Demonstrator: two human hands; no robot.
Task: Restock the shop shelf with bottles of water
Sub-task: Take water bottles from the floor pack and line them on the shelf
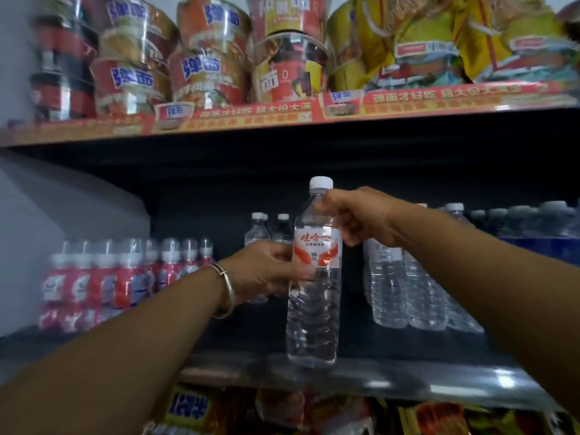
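I hold one clear water bottle [314, 312] upright in front of the middle shelf [361, 376]; it has a white cap and a white label with red marks. My right hand [361, 216] pinches its neck just under the cap. My left hand [266, 271], a metal bangle on its wrist, grips the bottle at the label from the left. The bottle's base hangs just above the shelf's front edge. Two more water bottles [259, 229] stand at the back of the shelf, and a group of water bottles [408, 293] stands to the right.
Small pink-labelled drink bottles [119, 277] fill the shelf's left part. Dark-capped bottles [527, 219] stand at the far right. The upper shelf [251, 116] carries instant noodle bowls and yellow packets. Snack packets [194, 409] lie below.
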